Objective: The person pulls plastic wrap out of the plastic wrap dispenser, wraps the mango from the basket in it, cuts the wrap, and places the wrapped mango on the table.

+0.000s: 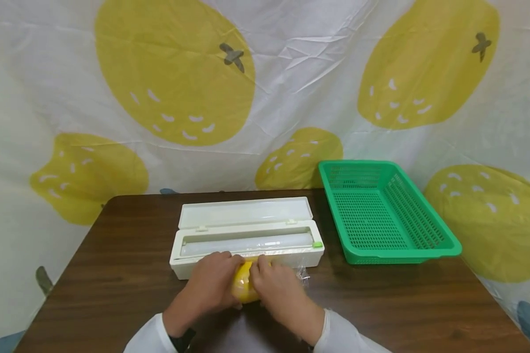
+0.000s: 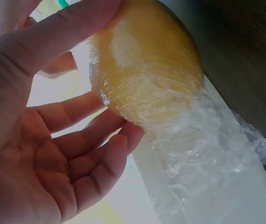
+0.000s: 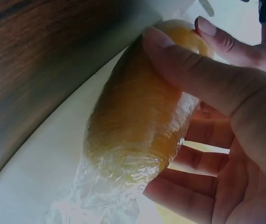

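Note:
A smooth yellow oblong fruit (image 1: 243,285), tightly wrapped in clear cling film, is between my two hands at the front of a white film dispenser. My left hand (image 1: 214,282) holds one end, thumb on the near side and fingers behind, as the left wrist view shows on the fruit (image 2: 156,56). The other end is gripped by my right hand (image 1: 282,291), whose thumb lies along the fruit (image 3: 133,107) in the right wrist view. Loose crumpled cling film (image 2: 193,144) trails from the fruit's ends, and some film (image 1: 303,277) sticks out past my right hand.
The white dispenser (image 1: 183,242) stands with its lid (image 1: 245,212) raised and a film roll (image 1: 247,243) inside; a small green slider (image 1: 317,244) is at its right end. A green basket (image 1: 345,230) stands to the right on the brown table (image 1: 115,274). A lemon-print cloth (image 1: 291,88) hangs behind.

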`<state>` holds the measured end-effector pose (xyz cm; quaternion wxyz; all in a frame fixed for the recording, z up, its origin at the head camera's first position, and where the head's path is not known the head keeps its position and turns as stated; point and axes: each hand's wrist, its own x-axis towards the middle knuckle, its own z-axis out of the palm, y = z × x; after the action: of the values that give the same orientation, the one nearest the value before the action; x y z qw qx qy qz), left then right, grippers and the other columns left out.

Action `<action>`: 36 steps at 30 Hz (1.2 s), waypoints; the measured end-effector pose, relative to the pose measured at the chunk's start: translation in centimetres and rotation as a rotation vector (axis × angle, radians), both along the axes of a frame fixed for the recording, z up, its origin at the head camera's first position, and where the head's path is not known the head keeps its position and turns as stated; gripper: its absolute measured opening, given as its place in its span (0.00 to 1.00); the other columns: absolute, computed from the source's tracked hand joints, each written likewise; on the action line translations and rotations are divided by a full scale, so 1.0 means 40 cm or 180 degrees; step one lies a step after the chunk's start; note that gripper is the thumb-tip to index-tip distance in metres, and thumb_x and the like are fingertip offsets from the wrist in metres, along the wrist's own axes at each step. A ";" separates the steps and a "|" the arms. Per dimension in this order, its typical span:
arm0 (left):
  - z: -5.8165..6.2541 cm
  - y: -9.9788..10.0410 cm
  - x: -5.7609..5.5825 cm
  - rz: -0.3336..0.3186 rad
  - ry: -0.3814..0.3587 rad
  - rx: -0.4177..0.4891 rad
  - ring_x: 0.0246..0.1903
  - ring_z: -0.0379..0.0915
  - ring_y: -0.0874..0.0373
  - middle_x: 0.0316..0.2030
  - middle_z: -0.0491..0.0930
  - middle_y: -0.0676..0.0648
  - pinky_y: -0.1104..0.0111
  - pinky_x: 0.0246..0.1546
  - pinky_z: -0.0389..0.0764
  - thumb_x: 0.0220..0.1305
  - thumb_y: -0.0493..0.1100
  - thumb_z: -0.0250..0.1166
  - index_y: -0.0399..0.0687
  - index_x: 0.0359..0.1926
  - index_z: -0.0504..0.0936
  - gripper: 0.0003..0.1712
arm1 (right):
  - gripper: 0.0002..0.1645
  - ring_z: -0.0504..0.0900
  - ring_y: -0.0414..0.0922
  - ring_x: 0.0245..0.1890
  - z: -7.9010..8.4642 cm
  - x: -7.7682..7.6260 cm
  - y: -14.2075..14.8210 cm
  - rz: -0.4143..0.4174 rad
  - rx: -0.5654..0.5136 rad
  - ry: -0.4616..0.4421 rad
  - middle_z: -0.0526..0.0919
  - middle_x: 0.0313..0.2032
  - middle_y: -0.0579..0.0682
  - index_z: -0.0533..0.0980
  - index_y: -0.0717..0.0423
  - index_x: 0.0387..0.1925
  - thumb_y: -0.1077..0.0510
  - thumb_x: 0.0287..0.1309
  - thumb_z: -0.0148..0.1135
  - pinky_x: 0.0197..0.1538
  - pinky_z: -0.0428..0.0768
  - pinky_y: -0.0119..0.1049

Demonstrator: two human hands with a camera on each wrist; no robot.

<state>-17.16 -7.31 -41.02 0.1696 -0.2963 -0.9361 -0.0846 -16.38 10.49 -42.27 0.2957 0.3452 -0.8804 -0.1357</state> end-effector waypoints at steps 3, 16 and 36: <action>0.002 -0.003 0.000 -0.0089 0.0039 -0.0039 0.22 0.71 0.53 0.22 0.78 0.49 0.57 0.24 0.77 0.17 0.55 0.83 0.44 0.37 0.83 0.38 | 0.40 0.77 0.43 0.23 0.016 -0.014 0.008 0.0001 0.0019 -0.0424 0.79 0.31 0.49 0.81 0.56 0.39 0.38 0.21 0.83 0.23 0.82 0.35; 0.027 0.001 -0.003 -0.0273 -0.0584 -0.0033 0.21 0.67 0.58 0.21 0.75 0.54 0.62 0.24 0.72 0.33 0.52 0.79 0.48 0.30 0.78 0.24 | 0.34 0.78 0.43 0.26 0.044 -0.061 0.040 0.0089 -0.0387 -0.1585 0.84 0.28 0.45 0.79 0.50 0.34 0.39 0.25 0.83 0.27 0.79 0.41; 0.014 0.055 0.051 -0.0021 -0.0008 -0.0135 0.25 0.70 0.50 0.27 0.74 0.44 0.57 0.24 0.79 0.17 0.48 0.87 0.40 0.35 0.77 0.39 | 0.27 0.76 0.40 0.26 0.043 -0.072 0.055 0.0273 -0.0547 -0.2009 0.85 0.28 0.42 0.82 0.44 0.37 0.43 0.32 0.82 0.30 0.80 0.41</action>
<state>-15.12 -5.10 -40.45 0.1618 -0.3027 -0.9369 -0.0657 -19.24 12.69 -40.54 0.0418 0.3808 -0.9214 0.0653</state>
